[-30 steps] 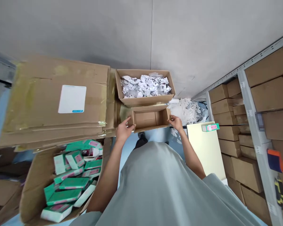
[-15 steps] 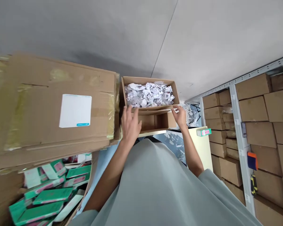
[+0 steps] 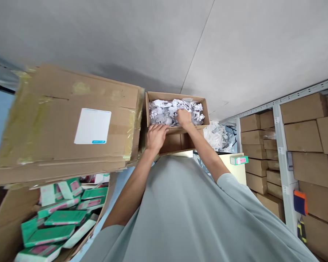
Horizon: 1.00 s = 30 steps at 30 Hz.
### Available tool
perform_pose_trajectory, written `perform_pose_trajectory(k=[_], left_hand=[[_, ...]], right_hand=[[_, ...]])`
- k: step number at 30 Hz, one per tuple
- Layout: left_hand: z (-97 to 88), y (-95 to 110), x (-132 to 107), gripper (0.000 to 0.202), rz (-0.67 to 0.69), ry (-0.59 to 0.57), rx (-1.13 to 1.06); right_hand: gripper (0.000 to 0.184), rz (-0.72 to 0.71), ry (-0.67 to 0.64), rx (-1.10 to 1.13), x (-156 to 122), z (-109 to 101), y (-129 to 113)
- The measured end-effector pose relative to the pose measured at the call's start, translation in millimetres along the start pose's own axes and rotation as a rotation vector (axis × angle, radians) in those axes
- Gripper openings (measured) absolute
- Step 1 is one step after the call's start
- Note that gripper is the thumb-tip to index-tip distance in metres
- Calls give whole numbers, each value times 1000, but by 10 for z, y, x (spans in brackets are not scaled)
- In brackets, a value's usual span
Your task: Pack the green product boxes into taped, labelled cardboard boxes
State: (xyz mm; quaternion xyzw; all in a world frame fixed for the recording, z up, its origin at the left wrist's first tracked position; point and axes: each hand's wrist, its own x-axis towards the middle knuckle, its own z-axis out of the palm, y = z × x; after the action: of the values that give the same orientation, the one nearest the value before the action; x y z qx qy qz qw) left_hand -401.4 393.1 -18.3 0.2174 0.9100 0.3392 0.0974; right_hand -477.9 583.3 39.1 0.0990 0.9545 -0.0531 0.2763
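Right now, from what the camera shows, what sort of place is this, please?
Probably a packing corner in a storeroom or small warehouse. Metal shelving holds stacked cardboard boxes, a large carton holds green-and-white packets, and the right hand is at crumpled paper in an open box.

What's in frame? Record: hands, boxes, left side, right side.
left hand: at the edge between near box and far box
right hand: in crumpled paper, grip hidden
boxes: both open; far box holds the paper
left side: cardboard stack with white label; carton of green-and-white boxes
right side: green box on pale surface; shelf of brown boxes
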Motion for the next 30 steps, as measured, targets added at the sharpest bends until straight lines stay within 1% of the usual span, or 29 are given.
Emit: perform_pose_trajectory(k=[3, 5, 6, 8, 9, 10, 11, 13, 15, 18, 20, 21, 23, 26, 28, 30], left_hand=[[11, -11, 0, 36, -2, -2, -18], [21, -22, -12, 38, 3, -4, -37], [27, -29, -19, 38, 4, -3, -45], [45, -43, -32, 38, -1, 6, -55], [56, -50, -37, 37, -8, 12, -58], [67, -55, -41, 36, -14, 17, -60], [77, -59, -44, 35, -18, 22, -60], [94, -64, -48, 35, -24, 31, -58], [106, -67, -50, 35, -25, 40, -55], [118, -75, -50, 34, -28, 49, -54], [124, -82, -50, 33, -31, 50, -48], [127, -85, -50, 33, -32, 51, -45], [134, -87, -52, 32, -33, 58, -46], [144, -83, -51, 32, -32, 71, -61], [143, -74, -45, 32, -35, 73, -63], [133, -60, -37, 32, -40, 67, -65]], right_hand=[[32, -28, 9, 7, -19, -29, 78], [33, -36, 61, 31, -129, -78, 179], [34, -39, 110, 57, -232, -105, 249], [36, -50, 221, 141, -531, -148, 422], [37, -63, 260, 192, -712, -156, 516], [37, -82, 266, 245, -900, -149, 609], [36, -99, 252, 295, -1081, -122, 694], [31, -95, 178, 359, -1375, 2, 825], [29, -30, 79, 367, -1534, 200, 892], [33, 56, -30, 332, -1557, 501, 902], [36, 65, -61, 308, -1523, 606, 886], [36, 62, -67, 298, -1510, 617, 880], [34, 52, -55, 290, -1493, 557, 874], [31, -7, 52, 293, -1398, 330, 848], [33, -80, 134, 281, -1211, 157, 784], [35, -147, 163, 239, -915, 20, 665]])
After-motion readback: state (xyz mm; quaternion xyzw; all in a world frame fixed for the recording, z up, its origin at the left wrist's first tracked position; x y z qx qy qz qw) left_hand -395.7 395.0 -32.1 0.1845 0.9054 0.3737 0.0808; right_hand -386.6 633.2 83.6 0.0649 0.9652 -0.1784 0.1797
